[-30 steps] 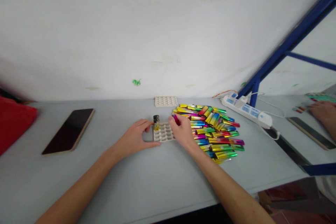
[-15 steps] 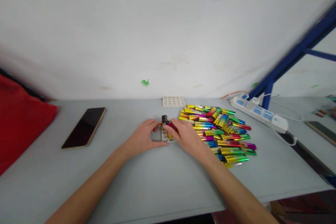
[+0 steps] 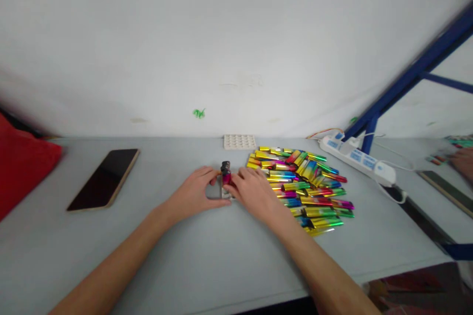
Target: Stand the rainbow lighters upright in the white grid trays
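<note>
Lighter (image 3: 226,178) and right hand (image 3: 248,189) met over the near tray (image 3: 224,195), the pink body apparently pinched between thumb and fingers. At 9 o'clock from it, the left hand (image 3: 195,191) was spread, thumb and forefinger bracketing the tray's end. A heap of shiny lighters (image 3: 314,201) lay at 3 o'clock, and a second tray (image 3: 239,142) lay beyond, toward 12, against the wall (image 3: 236,49). Had the left hand slackened, the near tray might have slid under the push; a crooked entry could have tipped the pink one or jostled the dark top (image 3: 225,164) just behind it. Right-hand fingers hid most of the near tray and the lighter's base, so whether it was seated was unclear. Far out at 3 o'clock, another person's hand (image 3: 463,160) was cut off and blurred.
</note>
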The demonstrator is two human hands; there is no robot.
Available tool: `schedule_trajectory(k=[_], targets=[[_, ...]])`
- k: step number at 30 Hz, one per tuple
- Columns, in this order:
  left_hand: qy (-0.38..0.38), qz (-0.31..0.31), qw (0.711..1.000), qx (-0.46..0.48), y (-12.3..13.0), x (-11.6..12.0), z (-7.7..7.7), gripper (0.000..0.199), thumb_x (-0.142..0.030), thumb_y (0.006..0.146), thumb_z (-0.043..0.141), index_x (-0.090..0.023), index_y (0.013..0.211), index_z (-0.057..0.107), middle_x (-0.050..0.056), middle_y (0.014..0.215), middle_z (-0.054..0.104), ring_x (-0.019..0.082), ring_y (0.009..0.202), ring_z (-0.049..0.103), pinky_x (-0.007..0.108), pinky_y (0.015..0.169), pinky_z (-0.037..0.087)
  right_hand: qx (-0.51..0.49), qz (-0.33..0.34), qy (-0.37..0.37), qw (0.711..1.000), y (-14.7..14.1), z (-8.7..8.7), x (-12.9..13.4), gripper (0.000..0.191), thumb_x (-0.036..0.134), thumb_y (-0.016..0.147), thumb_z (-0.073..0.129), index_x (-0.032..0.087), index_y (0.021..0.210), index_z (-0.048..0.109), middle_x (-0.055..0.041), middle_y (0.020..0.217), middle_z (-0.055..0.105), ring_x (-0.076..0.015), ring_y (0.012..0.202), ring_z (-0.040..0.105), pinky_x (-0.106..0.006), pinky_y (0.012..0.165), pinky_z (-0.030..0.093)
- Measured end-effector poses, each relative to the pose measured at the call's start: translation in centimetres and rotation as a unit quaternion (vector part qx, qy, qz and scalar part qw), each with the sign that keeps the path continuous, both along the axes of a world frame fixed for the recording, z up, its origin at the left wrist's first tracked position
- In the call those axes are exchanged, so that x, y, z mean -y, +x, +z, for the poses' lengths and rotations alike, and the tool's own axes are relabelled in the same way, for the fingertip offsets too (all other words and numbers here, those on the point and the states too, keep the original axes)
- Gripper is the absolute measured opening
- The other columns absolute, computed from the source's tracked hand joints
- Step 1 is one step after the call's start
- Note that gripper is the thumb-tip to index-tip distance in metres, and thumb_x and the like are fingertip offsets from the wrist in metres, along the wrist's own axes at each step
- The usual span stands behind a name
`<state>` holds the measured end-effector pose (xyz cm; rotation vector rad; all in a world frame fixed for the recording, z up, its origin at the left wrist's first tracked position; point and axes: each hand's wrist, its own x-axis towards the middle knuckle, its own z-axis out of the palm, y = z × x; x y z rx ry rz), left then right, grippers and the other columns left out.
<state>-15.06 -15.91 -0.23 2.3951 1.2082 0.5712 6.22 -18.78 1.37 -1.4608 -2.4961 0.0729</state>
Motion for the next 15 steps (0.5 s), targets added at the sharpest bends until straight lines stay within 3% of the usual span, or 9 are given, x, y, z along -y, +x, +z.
schedule_trajectory(k=[3, 8, 12, 15], targets=[[0.004, 0.001, 1.0, -0.003, 0.0, -0.2, -0.1, 0.046, -0.065, 0.077, 0.079, -0.024, 0.086, 0.059, 0.002, 0.088, 0.066, 0.025, 0.084, 0.062, 0.036, 0.08, 0.05, -0.015, 0.003, -0.011, 1.0, 0.0, 0.1, 0.0, 0.031, 0.046, 0.108, 0.058, 0.018, 0.107, 0.072, -0.0105, 0.1, 0.074, -0.0252, 0.099, 0.07, -0.036, 0.09, 0.047], [0.014, 0.006, 1.0, -0.005, -0.3, -0.6, -0.6, 0.051, -0.07, 0.074, 0.08, -0.024, 0.084, 0.058, 0.003, 0.087, 0.065, 0.026, 0.082, 0.062, 0.037, 0.076, 0.051, -0.123, 0.013, -0.008, 0.992, 1.7, 0.9, -0.9, 0.038, 0.051, 0.108, 0.056, 0.018, 0.095, 0.07, -0.0043, 0.088, 0.073, -0.0185, 0.086, 0.068, -0.029, 0.082, 0.044], [0.026, 0.008, 1.0, -0.001, -0.3, -0.8, -0.6, 0.054, -0.074, 0.073, 0.078, -0.024, 0.084, 0.06, 0.002, 0.086, 0.065, 0.025, 0.079, 0.062, 0.038, 0.074, 0.052, -0.168, -0.072, 0.039, 0.982, 5.2, 1.4, -2.6, 0.033, 0.034, 0.113, 0.049, 0.018, 0.091, 0.069, -0.005, 0.087, 0.074, -0.0177, 0.082, 0.066, -0.028, 0.079, 0.043], [0.021, 0.004, 1.0, -0.01, -0.3, -0.6, -0.3, 0.055, -0.075, 0.074, 0.076, -0.023, 0.084, 0.06, 0.001, 0.087, 0.065, 0.025, 0.08, 0.062, 0.037, 0.074, 0.052, -0.148, -0.154, 0.053, 0.975, 8.8, 1.5, -4.8, 0.023, 0.022, 0.11, 0.051, 0.014, 0.105, 0.072, -0.0096, 0.098, 0.076, -0.0202, 0.093, 0.069, -0.03, 0.087, 0.047]])
